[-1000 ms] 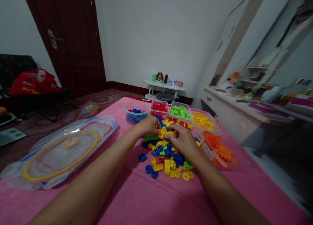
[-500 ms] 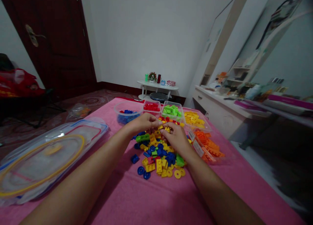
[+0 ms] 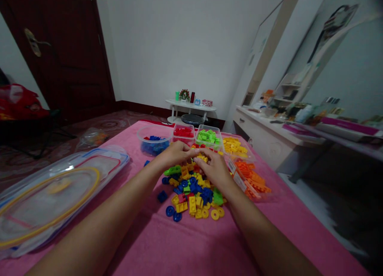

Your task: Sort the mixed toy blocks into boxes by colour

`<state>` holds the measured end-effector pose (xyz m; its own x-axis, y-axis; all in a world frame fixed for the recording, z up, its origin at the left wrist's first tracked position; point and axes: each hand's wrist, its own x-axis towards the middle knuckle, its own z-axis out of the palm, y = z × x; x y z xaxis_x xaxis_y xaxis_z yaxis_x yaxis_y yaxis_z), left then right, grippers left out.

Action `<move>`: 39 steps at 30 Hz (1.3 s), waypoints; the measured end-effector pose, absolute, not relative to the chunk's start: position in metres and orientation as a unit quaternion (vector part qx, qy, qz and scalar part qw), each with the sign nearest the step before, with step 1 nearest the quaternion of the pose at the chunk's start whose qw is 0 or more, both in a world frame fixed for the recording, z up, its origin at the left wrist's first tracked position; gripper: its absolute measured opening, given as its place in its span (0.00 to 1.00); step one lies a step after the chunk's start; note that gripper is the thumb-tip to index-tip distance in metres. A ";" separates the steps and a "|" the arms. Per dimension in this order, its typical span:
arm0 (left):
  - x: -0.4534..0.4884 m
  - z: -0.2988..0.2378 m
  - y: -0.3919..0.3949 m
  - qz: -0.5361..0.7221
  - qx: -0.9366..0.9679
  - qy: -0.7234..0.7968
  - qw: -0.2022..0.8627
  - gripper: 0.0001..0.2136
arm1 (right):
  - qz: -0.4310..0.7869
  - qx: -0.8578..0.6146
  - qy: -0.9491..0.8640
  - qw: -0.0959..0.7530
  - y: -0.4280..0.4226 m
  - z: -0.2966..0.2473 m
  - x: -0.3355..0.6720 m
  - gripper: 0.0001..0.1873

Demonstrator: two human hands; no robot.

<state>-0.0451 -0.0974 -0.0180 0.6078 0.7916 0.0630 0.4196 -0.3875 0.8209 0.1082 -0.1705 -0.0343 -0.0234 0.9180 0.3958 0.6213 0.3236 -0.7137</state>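
Observation:
My left hand [image 3: 177,153] and my right hand [image 3: 214,166] meet at the fingertips above a loose pile of toy building bricks [image 3: 192,204]. The fingers of each hand are bent inward and closed. Yellow pieces [image 3: 202,158] show between the right thumb and forefinger, but whether they are held or lie behind is unclear. Whatever the fingertips pinch is hidden. Below the hands the pile mixes yellow, blue, green and red bricks with small wheels; a green brick [image 3: 172,170] lies beneath the left wrist.
Behind the hands stand a round tub of blue bricks [image 3: 154,147], a box of red bricks [image 3: 183,132], a box of green bricks [image 3: 208,136] and yellow bricks [image 3: 235,147]. Orange bricks [image 3: 253,176] fill a container at right. Stacked clear lids [image 3: 54,204] lie left on the pink cloth [image 3: 179,248].
The fingertips have come closer together, and a yellow piece seen between them is now covered. The whole view has shifted slightly; the pile and containers look the same.

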 end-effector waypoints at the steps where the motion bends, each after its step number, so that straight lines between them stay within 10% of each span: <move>1: -0.046 -0.018 -0.096 0.232 0.806 0.381 0.390 0.26 | 0.163 -0.565 -0.689 0.424 -0.168 -0.031 0.113 0.17; 17: -0.084 -0.022 -0.075 0.009 0.883 0.406 0.236 0.13 | -0.098 -0.782 -0.598 0.148 -0.091 -0.004 0.245 0.27; 33: -0.081 -0.013 -0.074 0.206 0.791 0.420 0.393 0.13 | -0.071 -0.673 -0.710 0.195 -0.101 -0.033 0.139 0.14; 39: -0.068 -0.013 -0.078 0.368 0.662 0.427 0.494 0.19 | 0.388 -0.562 -0.615 0.395 -0.129 -0.010 0.097 0.26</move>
